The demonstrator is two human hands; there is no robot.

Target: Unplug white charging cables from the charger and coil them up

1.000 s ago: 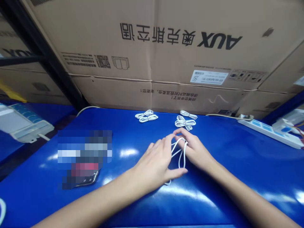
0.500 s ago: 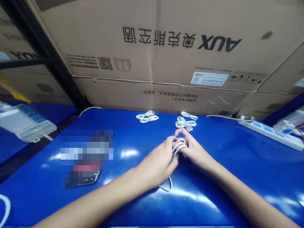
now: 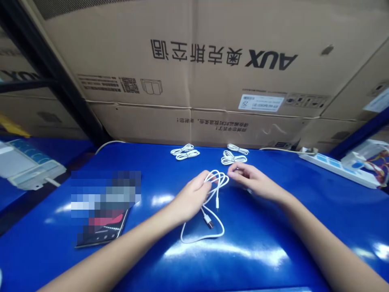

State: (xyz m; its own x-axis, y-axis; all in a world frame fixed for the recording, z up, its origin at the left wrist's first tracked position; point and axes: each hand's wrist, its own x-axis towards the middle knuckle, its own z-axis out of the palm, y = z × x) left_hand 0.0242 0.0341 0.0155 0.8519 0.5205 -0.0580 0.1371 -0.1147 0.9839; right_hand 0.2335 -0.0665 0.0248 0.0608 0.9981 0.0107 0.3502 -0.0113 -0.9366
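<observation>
My left hand [image 3: 191, 196] is closed around loops of a white USB cable [image 3: 212, 202] just above the blue table [image 3: 273, 243]. The cable's loose end and its plug trail onto the table below the hand. A short way to the right, my right hand [image 3: 253, 180] hovers with its fingers pinched together; whether it holds anything I cannot make out. Beyond both hands lie bundled white cables: one bundle [image 3: 184, 151] at the back centre and two bundles [image 3: 234, 156] just past my right hand.
A phone [image 3: 101, 233] lies at the left under a blurred patch. A white power strip [image 3: 337, 170] sits at the right rear. Large cardboard boxes [image 3: 197, 73] wall off the table's back edge. A white device [image 3: 27, 164] rests at the far left.
My hands have separated. The cable loops that were wound between both hands now hang from my left hand alone, with the plug end dropped onto the table. The camera view shifted slightly.
</observation>
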